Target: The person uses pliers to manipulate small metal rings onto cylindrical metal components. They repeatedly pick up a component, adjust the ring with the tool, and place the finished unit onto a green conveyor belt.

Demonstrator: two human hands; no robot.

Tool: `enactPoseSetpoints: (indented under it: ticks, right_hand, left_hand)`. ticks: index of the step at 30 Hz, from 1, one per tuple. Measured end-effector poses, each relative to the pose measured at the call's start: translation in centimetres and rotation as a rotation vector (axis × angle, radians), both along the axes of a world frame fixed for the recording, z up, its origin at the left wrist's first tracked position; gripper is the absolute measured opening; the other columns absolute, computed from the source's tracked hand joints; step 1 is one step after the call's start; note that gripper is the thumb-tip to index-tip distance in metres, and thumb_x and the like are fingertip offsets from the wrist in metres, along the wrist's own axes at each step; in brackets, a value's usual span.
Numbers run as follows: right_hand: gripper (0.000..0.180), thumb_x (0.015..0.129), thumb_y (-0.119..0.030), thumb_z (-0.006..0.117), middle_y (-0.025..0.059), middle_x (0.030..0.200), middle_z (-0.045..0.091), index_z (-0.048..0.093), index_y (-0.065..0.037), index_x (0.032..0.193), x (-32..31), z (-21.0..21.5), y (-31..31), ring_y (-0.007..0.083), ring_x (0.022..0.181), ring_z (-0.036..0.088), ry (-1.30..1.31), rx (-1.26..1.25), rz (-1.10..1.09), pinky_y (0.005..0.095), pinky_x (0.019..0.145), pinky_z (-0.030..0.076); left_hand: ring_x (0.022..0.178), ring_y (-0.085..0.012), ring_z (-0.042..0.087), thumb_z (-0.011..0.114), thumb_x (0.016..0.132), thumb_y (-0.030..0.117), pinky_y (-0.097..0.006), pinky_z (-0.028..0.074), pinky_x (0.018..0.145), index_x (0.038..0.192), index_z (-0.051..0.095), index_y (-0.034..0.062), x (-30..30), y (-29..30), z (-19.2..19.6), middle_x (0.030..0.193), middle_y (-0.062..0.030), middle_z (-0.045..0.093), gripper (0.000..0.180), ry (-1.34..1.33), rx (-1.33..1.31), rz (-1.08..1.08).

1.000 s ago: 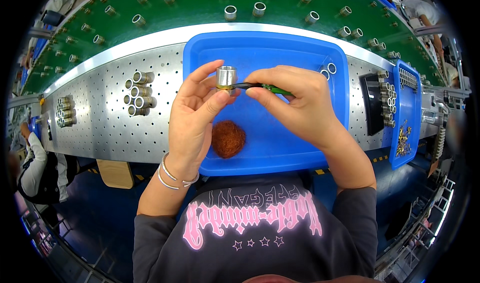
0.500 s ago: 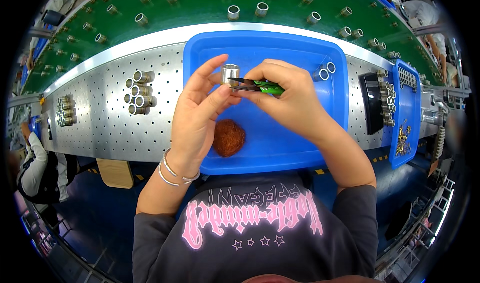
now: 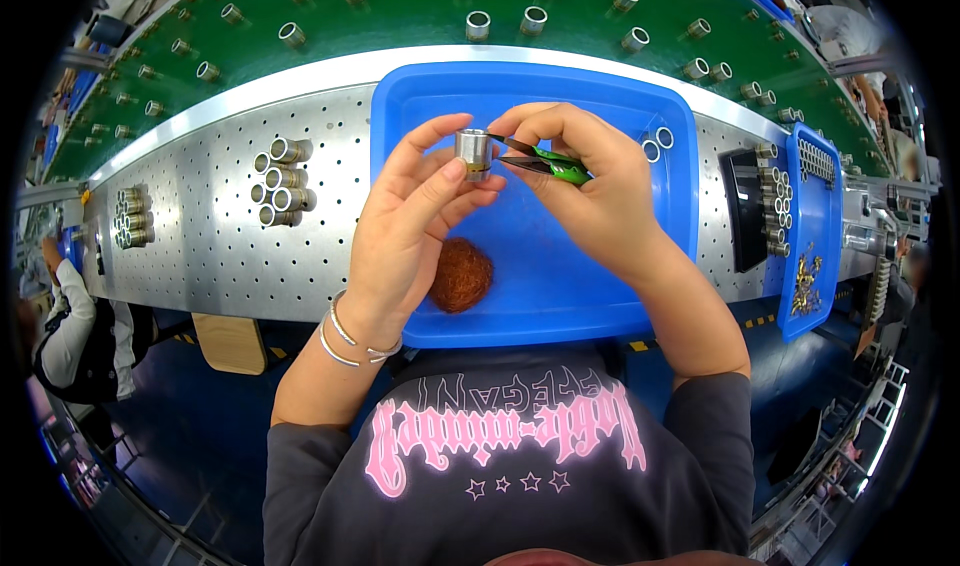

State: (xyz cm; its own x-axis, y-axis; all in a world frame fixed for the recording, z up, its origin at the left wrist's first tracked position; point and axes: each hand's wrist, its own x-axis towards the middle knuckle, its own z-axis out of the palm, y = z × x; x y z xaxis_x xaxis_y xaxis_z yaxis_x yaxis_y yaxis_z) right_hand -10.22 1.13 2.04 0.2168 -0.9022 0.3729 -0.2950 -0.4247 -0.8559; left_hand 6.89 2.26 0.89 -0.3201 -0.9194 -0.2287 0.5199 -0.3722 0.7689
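Between the thumb and fingers of my left hand point(image 3: 415, 191) stands a short, shiny metal sleeve point(image 3: 473, 154), held upright over a blue tray point(image 3: 560, 326). My right hand point(image 3: 590, 171) grips a small pair of snips point(image 3: 570, 169) with green handles and dark blades. The two blade tips are spread and reach the sleeve's right side; whether they touch it I cannot tell. A reddish-brown ball of wire wool point(image 3: 461, 275) lies in the tray below my left hand. Two more metal sleeves point(image 3: 651, 151) rest at the tray's right side.
Several sleeves point(image 3: 283, 181) are grouped on the perforated metal table point(image 3: 330, 236) to the left. Beyond the tray, many sleeves point(image 3: 534, 20) stand on a green belt point(image 3: 420, 26). At right are a black flat object point(image 3: 742, 209) and a blue tray with brass pieces point(image 3: 806, 284).
My hands and the sleeve have shifted slightly right. The snips have drawn back from across the sleeve's front to its right side. Sleeves on the green belt have moved a little right.
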Motion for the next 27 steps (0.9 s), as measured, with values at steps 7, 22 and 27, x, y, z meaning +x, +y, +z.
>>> enactPoseSetpoints:
  ticks: [7, 22, 27]
  right_hand:
    - [0.017, 0.073, 0.005, 0.062, 0.0086, 0.083, 0.063, 0.054, -0.001, 0.088, -0.03, 0.30, 0.14, 0.0201, 0.071, 0.062, 0.008, 0.081, -0.021, 0.0265, 0.063, 0.048]
    - [0.025, 0.068, 0.006, 0.062, 0.0089, 0.086, 0.064, 0.056, -0.003, 0.090, -0.09, 0.59, 0.49, 0.0248, 0.077, 0.064, 0.066, -0.039, -0.020, 0.0293, 0.064, 0.051]
    - [0.026, 0.066, 0.007, 0.062, 0.0080, 0.086, 0.064, 0.056, -0.003, 0.089, 0.12, 0.72, 0.79, 0.0244, 0.075, 0.064, 0.094, -0.108, -0.011, 0.0294, 0.061, 0.051]
  left_hand:
    - [0.094, -0.0202, 0.060, 0.050, 0.091, 0.013, -0.029, 0.049, 0.084, 0.125, 0.043, 0.0009, 0.17, 0.00, -0.07, 0.105, -0.0113, 0.057, 0.037, -0.007, 0.018, -0.003]
    - [0.089, -0.0165, 0.061, 0.056, 0.084, 0.002, -0.026, 0.048, 0.081, 0.129, 0.042, 0.0000, 0.40, 0.07, 0.04, 0.111, -0.0136, 0.057, 0.047, -0.063, -0.073, -0.055]
    - [0.087, -0.0155, 0.061, 0.055, 0.085, 0.003, -0.025, 0.048, 0.079, 0.128, 0.042, -0.0014, 0.53, 0.39, -0.05, 0.107, -0.0122, 0.059, 0.045, -0.129, -0.110, -0.066]
